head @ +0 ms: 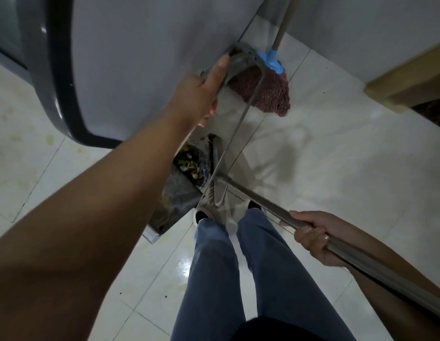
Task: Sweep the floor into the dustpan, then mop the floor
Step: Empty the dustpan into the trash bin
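My left hand (201, 94) grips the grey top bar of the dustpan's wire handle (241, 119), which runs down to the metal dustpan (174, 200) on the floor by my feet. The pan holds food scraps and dirt (189, 166). My right hand (312, 232) grips the steel broom handle (263, 196), and the dark broom head (215, 153) rests at the pan's mouth. A mop (270, 92) with a reddish-brown head, a blue clamp and a tan pole leans against the wall behind.
A large grey bin or appliance with a black rim (66, 89) stands at the left, close to my left arm. White glossy floor tiles (337, 156) spread to the right. A wooden door frame (408, 82) is at the far right. My legs in blue trousers (238, 279) stand below.
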`<state>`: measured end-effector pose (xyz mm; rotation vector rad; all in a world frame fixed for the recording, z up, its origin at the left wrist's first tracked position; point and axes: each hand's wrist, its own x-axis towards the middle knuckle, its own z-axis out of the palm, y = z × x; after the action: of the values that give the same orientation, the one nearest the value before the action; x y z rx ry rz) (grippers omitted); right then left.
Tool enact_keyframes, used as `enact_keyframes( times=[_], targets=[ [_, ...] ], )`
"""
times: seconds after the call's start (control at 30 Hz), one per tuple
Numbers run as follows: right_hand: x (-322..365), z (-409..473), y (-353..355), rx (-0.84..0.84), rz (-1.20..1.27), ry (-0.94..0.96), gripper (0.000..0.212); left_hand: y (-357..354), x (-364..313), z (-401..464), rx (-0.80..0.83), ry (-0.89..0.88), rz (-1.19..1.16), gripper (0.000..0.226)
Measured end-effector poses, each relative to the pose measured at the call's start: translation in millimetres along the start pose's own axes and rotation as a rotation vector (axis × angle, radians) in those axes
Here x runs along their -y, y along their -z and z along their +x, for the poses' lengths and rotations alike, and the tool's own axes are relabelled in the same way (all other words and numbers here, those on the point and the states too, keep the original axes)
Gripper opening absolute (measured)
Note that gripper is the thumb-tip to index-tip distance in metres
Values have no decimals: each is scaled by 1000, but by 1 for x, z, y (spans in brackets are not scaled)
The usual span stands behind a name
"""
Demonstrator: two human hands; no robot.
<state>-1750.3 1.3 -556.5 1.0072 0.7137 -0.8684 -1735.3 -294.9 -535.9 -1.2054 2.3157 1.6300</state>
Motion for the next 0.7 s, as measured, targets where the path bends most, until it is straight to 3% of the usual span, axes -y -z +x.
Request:
enact_keyframes(
  times=[0.33,0.7],
  targets=[
    [9,-4,1,-54,-46,-10,18,0,0,-3,-44,15,-30,70],
    [29,-29,4,-138,-212,47,25,30,29,-58,-286,-61,-36,75]
  ],
)
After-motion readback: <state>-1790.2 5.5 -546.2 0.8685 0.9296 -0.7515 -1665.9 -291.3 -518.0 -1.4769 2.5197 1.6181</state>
